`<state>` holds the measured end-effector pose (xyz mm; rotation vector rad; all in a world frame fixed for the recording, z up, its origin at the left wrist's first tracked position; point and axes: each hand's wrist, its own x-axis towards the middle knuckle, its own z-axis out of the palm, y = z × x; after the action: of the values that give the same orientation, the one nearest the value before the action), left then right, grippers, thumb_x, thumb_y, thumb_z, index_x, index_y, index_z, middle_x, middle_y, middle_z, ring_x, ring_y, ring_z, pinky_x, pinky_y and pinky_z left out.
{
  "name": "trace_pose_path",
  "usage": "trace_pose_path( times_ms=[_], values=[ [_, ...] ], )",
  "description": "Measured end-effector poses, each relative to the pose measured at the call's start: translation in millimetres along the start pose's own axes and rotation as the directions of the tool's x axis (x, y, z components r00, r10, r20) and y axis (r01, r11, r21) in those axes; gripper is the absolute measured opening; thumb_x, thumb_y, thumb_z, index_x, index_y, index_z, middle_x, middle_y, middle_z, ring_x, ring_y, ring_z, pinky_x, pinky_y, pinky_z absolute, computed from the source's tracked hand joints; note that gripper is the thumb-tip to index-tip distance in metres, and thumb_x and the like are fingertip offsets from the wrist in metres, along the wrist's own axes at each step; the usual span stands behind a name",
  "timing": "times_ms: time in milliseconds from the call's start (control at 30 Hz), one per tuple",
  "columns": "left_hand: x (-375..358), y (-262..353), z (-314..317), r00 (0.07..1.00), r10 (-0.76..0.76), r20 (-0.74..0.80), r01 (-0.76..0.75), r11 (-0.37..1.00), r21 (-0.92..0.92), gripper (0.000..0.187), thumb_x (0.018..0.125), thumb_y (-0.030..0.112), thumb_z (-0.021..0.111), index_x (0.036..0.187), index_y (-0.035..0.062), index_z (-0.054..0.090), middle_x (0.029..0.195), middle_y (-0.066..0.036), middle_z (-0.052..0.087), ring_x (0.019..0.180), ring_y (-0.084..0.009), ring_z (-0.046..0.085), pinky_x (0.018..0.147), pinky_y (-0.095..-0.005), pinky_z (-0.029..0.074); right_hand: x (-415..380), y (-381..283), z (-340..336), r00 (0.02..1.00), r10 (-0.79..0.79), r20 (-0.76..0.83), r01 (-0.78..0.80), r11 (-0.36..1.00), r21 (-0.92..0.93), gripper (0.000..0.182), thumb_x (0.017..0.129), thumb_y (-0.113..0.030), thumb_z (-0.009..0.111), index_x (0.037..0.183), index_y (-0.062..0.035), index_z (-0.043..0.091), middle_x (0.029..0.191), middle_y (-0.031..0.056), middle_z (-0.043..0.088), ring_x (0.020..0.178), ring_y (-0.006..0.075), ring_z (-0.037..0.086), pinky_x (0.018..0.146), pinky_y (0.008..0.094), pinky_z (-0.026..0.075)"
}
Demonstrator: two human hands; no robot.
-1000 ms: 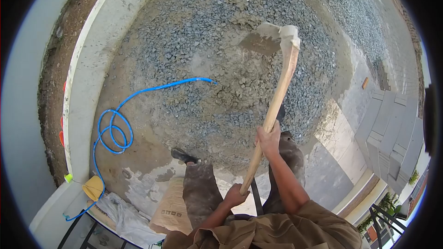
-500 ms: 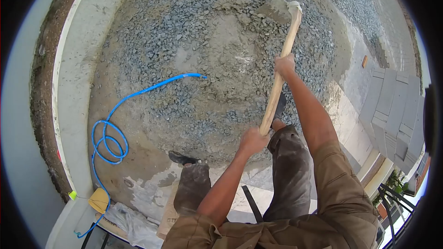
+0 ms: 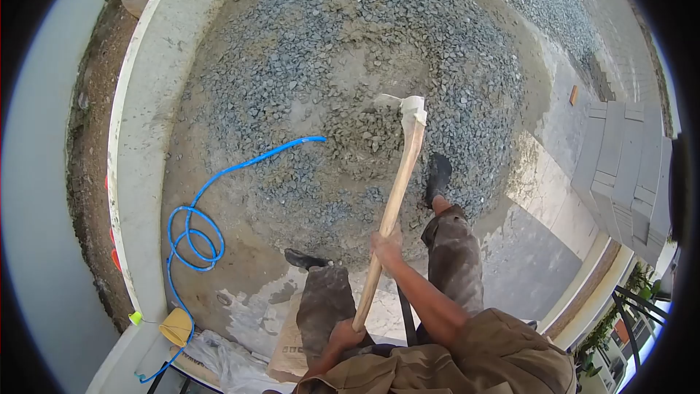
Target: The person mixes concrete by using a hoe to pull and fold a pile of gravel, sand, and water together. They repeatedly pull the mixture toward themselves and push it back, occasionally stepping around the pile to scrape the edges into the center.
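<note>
Both hands grip hoe (image 3: pixel 397 175) — blade in gravel (image 3: pixel 306 73).

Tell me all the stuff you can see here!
Wooden-handled hoe: one, pale tan, blade down in the middle of the pile.
Grey gravel and sand pile: one, grey and tan, spread over the ground ahead.
Blue hose: one, coiled at left, its end lying toward the pile.
White concrete curb: one, curving along the left side.
Yellow container: one, lower left by the curb.
Brown paper sack: one, flat near the feet.
Grey paving slabs: a stack, right side.
Black boots: two, on the pile's near edge.
Left hand: grip on the handle's end.
Right hand: grip on the handle, midway up.
</note>
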<state>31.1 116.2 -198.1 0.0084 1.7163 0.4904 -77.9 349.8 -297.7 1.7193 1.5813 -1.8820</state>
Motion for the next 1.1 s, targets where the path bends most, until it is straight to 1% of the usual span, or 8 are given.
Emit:
trace_pose_path(
  times_ms=[200, 300, 367, 500, 567, 633, 867, 1100],
  values=[
    [68, 117, -17, 0.975, 0.164, 0.148, -0.154, 0.985, -0.077, 0.035, 0.081, 0.033, 0.07, 0.099, 0.0036, 0.067, 0.088, -0.024, 0.068, 0.086, -0.0414, 0.067, 0.077, -0.0469, 0.053, 29, -148, -68, 0.966, -0.239, -0.101, 0.237, 0.971, -0.027, 0.03, 0.083, -0.007, 0.063, 0.102, -0.0024, 0.039, 0.066, 0.0069, 0.052, 0.046, 0.0153, 0.054, 0.042, 0.0299, 0.046],
    [154, 238, -53, 0.912, 0.408, 0.034, -0.396, 0.9, -0.184, 0.047, 0.081, 0.041, 0.073, 0.106, 0.0014, 0.067, 0.091, -0.025, 0.069, 0.088, -0.0396, 0.067, 0.08, -0.045, 0.052, 111, -256, -102, 0.895, -0.411, -0.174, 0.409, 0.911, -0.05, 0.032, 0.087, -0.01, 0.063, 0.106, -0.0034, 0.038, 0.072, 0.0092, 0.054, 0.045, 0.0158, 0.054, 0.042, 0.0309, 0.048],
    [198, 312, -78, 0.858, 0.502, -0.109, -0.513, 0.822, -0.247, 0.042, 0.081, 0.039, 0.072, 0.098, 0.0008, 0.069, 0.084, -0.021, 0.069, 0.081, -0.037, 0.068, 0.073, -0.0419, 0.053, 183, -313, -118, 0.825, -0.51, -0.244, 0.453, 0.854, -0.256, 0.033, 0.087, -0.012, 0.062, 0.108, -0.0016, 0.039, 0.076, 0.0127, 0.057, 0.049, 0.0191, 0.057, 0.042, 0.0335, 0.05],
    [228, 288, -40, 0.922, 0.371, -0.113, -0.387, 0.88, -0.273, 0.039, 0.079, 0.034, 0.069, 0.097, -0.0005, 0.069, 0.085, -0.025, 0.068, 0.085, -0.0408, 0.067, 0.074, -0.0457, 0.053, 329, -240, -120, 0.898, -0.259, -0.356, 0.005, 0.814, -0.581, 0.047, 0.079, -0.012, 0.067, 0.114, 0.0045, 0.041, 0.095, 0.0237, 0.064, 0.067, 0.0295, 0.069, 0.059, 0.0381, 0.058],
    [219, 267, -33, 0.939, 0.325, -0.112, -0.343, 0.908, -0.239, 0.036, 0.079, 0.032, 0.069, 0.096, -0.0003, 0.069, 0.083, -0.024, 0.067, 0.082, -0.0392, 0.067, 0.072, -0.0449, 0.052, 283, -208, -99, 0.954, -0.045, -0.298, -0.119, 0.853, -0.508, 0.054, 0.076, -0.012, 0.071, 0.117, 0.0044, 0.041, 0.108, 0.0277, 0.062, 0.079, 0.0331, 0.071, 0.066, 0.0398, 0.059],
    [194, 229, -31, 0.945, 0.293, -0.143, -0.314, 0.936, -0.161, 0.034, 0.08, 0.032, 0.07, 0.093, 0.0008, 0.068, 0.076, -0.021, 0.067, 0.074, -0.034, 0.068, 0.067, -0.0414, 0.052, 312, -133, -85, 0.931, -0.187, -0.314, -0.031, 0.814, -0.579, 0.046, 0.081, -0.012, 0.067, 0.114, 0.0061, 0.04, 0.09, 0.0231, 0.064, 0.063, 0.0291, 0.068, 0.047, 0.0397, 0.055],
    [102, 147, -55, 0.965, 0.232, -0.123, -0.257, 0.93, -0.262, 0.036, 0.08, 0.033, 0.071, 0.089, -0.0018, 0.066, 0.074, -0.021, 0.065, 0.072, -0.0371, 0.066, 0.067, -0.0438, 0.051, 179, -114, -22, 0.989, -0.104, -0.108, 0.054, 0.921, -0.386, 0.043, 0.081, -0.009, 0.066, 0.112, 0.0038, 0.039, 0.081, 0.017, 0.058, 0.055, 0.0251, 0.062, 0.044, 0.0374, 0.051],
    [4, 11, 19, 0.997, 0.04, -0.066, -0.055, 0.968, -0.244, 0.041, 0.083, 0.036, 0.067, 0.1, -0.0004, 0.065, 0.089, -0.025, 0.068, 0.088, -0.0418, 0.067, 0.078, -0.0485, 0.053, 6, -5, -2, 0.999, -0.047, -0.025, 0.043, 0.987, -0.153, 0.036, 0.082, -0.003, 0.061, 0.11, -0.0025, 0.038, 0.074, 0.0092, 0.051, 0.046, 0.0189, 0.054, 0.039, 0.0315, 0.046]
  ],
)
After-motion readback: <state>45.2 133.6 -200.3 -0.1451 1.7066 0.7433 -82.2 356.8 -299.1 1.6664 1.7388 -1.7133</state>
